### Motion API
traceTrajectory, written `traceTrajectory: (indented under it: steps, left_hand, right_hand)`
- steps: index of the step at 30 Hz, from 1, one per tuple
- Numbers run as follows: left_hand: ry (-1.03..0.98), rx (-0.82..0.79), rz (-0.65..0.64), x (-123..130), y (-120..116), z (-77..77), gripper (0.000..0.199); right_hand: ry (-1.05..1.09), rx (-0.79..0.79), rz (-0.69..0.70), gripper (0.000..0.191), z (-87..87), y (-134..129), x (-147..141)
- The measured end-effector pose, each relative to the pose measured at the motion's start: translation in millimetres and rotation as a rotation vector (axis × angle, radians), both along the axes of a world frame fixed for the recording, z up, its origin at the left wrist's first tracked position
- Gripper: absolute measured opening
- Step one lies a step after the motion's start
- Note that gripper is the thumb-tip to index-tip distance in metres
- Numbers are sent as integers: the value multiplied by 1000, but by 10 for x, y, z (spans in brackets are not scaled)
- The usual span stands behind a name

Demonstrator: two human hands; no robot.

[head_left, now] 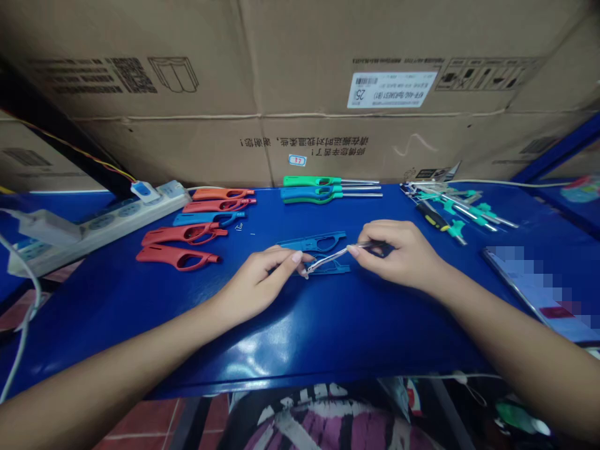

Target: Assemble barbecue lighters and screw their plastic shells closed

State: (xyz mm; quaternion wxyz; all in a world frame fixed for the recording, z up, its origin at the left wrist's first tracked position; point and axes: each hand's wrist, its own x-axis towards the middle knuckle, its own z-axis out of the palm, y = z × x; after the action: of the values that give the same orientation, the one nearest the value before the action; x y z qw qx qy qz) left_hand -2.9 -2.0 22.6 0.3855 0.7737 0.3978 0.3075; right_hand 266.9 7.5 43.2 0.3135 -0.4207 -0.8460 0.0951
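My left hand (272,272) is closed in a pinch near the looped end of a thin whitish wire (328,257). My right hand (396,253) grips the wire's other end, together with a slim dark metal rod whose rear shows by the palm. The wire slants up to the right between the two hands. Behind it lie two blue lighter casing halves (323,240), apart from each other and partly covered by my left fingers. The exact join of wire and rod is hidden by my right fingers.
Red, orange and blue lighter handles (178,256) lie at left beside a white power strip (107,219). Lighters with metal tubes (332,190) lie at the back. At right are several tubes with green parts (469,209), a black-and-yellow screwdriver (431,215) and a phone (539,294). A cardboard box (197,137) stands behind.
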Motion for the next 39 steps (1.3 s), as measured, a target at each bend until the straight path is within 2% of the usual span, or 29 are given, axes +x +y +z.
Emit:
traceTrajectory:
  steps: [6, 11, 15, 19, 22, 30, 39]
  left_hand:
    - [-25, -58, -43, 24, -21, 71, 23]
    - [-11, -26, 7, 0, 22, 57, 18]
    - [26, 130, 28, -36, 74, -13, 16]
    - [135, 327, 1, -62, 112, -88, 17]
    - [209, 413, -15, -65, 133, -130, 18]
    - [233, 488, 9, -70, 194, -198, 19]
    - [198, 514, -22, -88, 207, -214, 16]
  right_hand:
    - [-29, 48, 3, 39, 24, -14, -4]
    - [-153, 86, 51, 39, 46, 1, 42]
    - [-298, -18, 155, 34, 54, 17, 82]
    - [-427, -155, 194, 37, 69, 4, 76]
    - [-465, -255, 224, 37, 84, -4, 71]
    - [-482, -386, 160, 26, 85, 48, 150]
    - [-438, -392, 172, 15, 108, 21, 200]
